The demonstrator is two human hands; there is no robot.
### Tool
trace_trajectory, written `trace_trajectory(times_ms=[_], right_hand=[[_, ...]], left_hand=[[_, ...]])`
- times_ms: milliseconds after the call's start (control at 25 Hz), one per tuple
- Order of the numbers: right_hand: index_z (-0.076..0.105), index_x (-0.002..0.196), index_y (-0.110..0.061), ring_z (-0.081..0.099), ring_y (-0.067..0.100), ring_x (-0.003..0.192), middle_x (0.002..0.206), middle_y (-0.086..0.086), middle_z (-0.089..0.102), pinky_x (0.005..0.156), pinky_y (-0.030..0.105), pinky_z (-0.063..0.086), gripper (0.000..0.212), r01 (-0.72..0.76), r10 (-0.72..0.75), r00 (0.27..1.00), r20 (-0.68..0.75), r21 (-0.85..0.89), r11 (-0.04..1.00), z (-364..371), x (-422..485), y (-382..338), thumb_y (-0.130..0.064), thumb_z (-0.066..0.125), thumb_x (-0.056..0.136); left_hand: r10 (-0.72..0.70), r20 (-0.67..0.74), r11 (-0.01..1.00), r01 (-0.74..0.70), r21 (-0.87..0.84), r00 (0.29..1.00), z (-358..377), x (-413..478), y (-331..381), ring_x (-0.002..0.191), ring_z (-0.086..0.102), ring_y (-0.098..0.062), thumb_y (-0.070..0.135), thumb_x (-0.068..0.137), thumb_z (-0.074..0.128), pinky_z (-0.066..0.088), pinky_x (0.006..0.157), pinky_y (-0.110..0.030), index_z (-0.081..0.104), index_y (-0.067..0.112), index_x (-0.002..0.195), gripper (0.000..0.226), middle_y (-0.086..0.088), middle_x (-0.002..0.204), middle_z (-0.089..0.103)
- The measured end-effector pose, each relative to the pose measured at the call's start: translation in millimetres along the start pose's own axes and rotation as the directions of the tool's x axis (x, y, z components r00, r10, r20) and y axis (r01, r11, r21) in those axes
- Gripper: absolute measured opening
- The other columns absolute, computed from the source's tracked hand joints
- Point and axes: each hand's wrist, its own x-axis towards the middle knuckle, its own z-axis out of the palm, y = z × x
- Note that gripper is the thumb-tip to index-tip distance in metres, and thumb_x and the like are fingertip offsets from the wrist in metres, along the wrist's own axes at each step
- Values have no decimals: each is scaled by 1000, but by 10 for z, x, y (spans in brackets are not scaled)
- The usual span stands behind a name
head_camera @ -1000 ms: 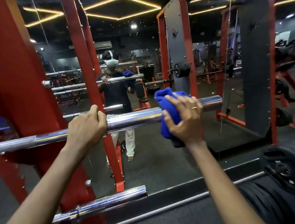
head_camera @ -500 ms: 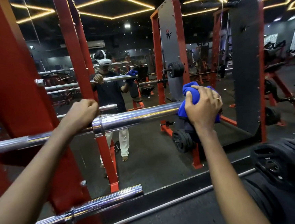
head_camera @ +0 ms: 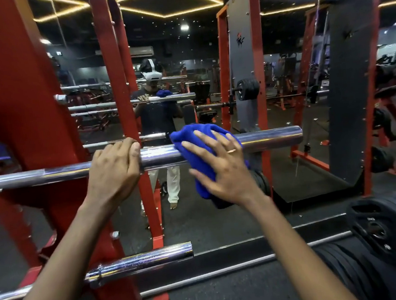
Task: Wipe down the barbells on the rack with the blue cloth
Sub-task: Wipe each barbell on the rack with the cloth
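A chrome barbell (head_camera: 270, 136) lies across the red rack (head_camera: 21, 112) at chest height, its right sleeve end sticking out free. My left hand (head_camera: 114, 166) is wrapped around the bar just right of the rack upright. The blue cloth (head_camera: 199, 147) is draped over the sleeve, and my right hand (head_camera: 220, 164) presses it against the bar with fingers spread. A second chrome barbell (head_camera: 139, 262) rests lower on the rack, untouched.
A wall mirror straight ahead reflects me, the bars and other gym machines. Black weight plates (head_camera: 388, 231) stand at the lower right on the dark rubber floor. A red and grey frame (head_camera: 352, 88) stands to the right.
My right hand slid the cloth out to the sleeve's right end, then back left toward my left hand. Its fingers are now spread flat over the cloth. My left hand kept its grip.
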Motion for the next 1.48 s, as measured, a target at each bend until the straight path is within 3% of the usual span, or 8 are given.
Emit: trace_trajectory(times_ms=[160, 320, 600, 760, 880, 1080, 1320, 1480], right_hand=[[50, 149, -25, 43, 31, 143, 155, 4, 47, 119, 58, 28, 59, -135, 128, 973, -193, -25, 990, -78, -290, 603, -43, 62, 94], [61, 135, -23, 42, 33, 142, 146, 3, 56, 122, 55, 22, 49, -488, 463, 793, -395, 42, 872, 171, -69, 312, -40, 60, 90], [71, 118, -27, 53, 28, 130, 133, -3, 65, 118, 55, 27, 40, -374, 372, 898, -237, 35, 927, 363, 468, -727, -41, 61, 82], [54, 146, -31, 37, 28, 146, 155, -2, 48, 122, 56, 21, 58, -189, 183, 971, -151, -24, 982, 542, 311, -1018, -37, 62, 88], [35, 157, -35, 28, 26, 152, 164, -2, 35, 123, 55, 23, 76, 57, -73, 987, -143, -117, 991, 596, 30, -763, -31, 69, 89], [43, 152, -32, 37, 27, 147, 158, 2, 45, 124, 49, 21, 63, -29, 3, 965, -264, -92, 995, 421, -159, -3, -41, 64, 93], [59, 141, -26, 47, 28, 138, 144, 2, 58, 122, 55, 23, 52, -456, 409, 829, -381, -38, 889, 64, -74, 452, -48, 55, 94], [61, 137, -27, 49, 27, 136, 139, -1, 60, 122, 53, 22, 47, -499, 447, 803, -394, -35, 866, 36, -7, 469, -46, 55, 94]], left_hand=[[-26, 69, 997, 20, 80, 997, -61, 1, -66, 82, 60, -30, 40, 107, 21, 38, 75, -42, 51, 23, 98, 36, -4, 86, 66], [-145, 133, 985, 131, 110, 980, -118, 162, 89, 83, 62, -38, 34, 108, 27, 34, 72, -40, 53, 18, 83, 39, -16, 87, 70], [-345, 720, 925, 345, 155, 602, -219, 770, 40, 55, 70, -22, 5, 94, 42, 50, 55, -28, 65, 1, 92, 24, -20, 86, 69], [-502, 178, 864, 502, 51, 846, -140, 439, 56, 99, 65, -47, 33, 106, 35, 48, 84, -46, 69, 2, 103, 46, -30, 106, 68], [-101, -178, 986, 122, 110, 979, -58, -70, -82, 74, 66, -39, 31, 108, 31, 44, 73, -44, 67, 9, 86, 47, -17, 78, 69], [61, 25, 992, -63, 106, 998, -60, -100, -269, 93, 59, -20, 45, 106, 29, 38, 81, -38, 49, 26, 146, 49, 2, 107, 66], [-31, -37, 992, 35, 124, 999, 3, -126, -176, 97, 60, -23, 51, 105, 28, 36, 83, -41, 61, 28, 128, 46, 1, 104, 66], [8, -33, 996, -6, 84, 999, 47, -90, -38, 110, 58, -23, 38, 106, 30, 39, 87, -43, 60, 23, 126, 40, -1, 122, 62]])
